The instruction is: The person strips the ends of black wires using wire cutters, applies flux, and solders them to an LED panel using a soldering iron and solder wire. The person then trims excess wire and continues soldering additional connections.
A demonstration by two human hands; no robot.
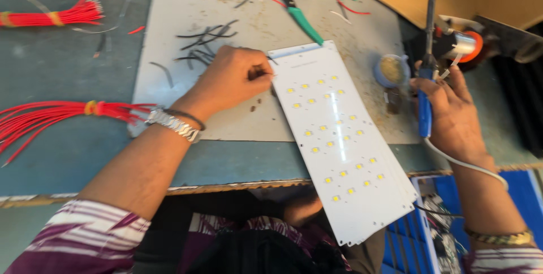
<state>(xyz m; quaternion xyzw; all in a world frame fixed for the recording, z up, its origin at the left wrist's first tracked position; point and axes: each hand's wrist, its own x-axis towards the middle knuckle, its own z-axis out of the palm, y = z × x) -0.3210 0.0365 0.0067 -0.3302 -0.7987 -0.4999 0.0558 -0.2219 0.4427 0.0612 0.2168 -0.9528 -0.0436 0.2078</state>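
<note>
A long white circuit board (pixel 339 138) studded with small yellow LED chips lies slanted across the grey mat (pixel 181 53), its near end hanging over the bench edge. My left hand (pixel 229 79) rests closed at the board's top left corner, pinching a short thin black wire (pixel 270 58). My right hand (pixel 449 113) grips a blue-handled soldering iron (pixel 427 65) upright to the right of the board; its tip points up and away. A white cord (pixel 464 164) runs from the iron past my wrist.
Cut black wire pieces (pixel 203 39) lie on the mat above my left hand. Green-handled pliers (pixel 300 11) sit at the back. Red wire bundles (pixel 51 115) (pixel 51 16) lie left. A round flux tin (pixel 391 69) and iron stand (pixel 464 45) stand right. A blue bin (pixel 430 234) sits below the bench.
</note>
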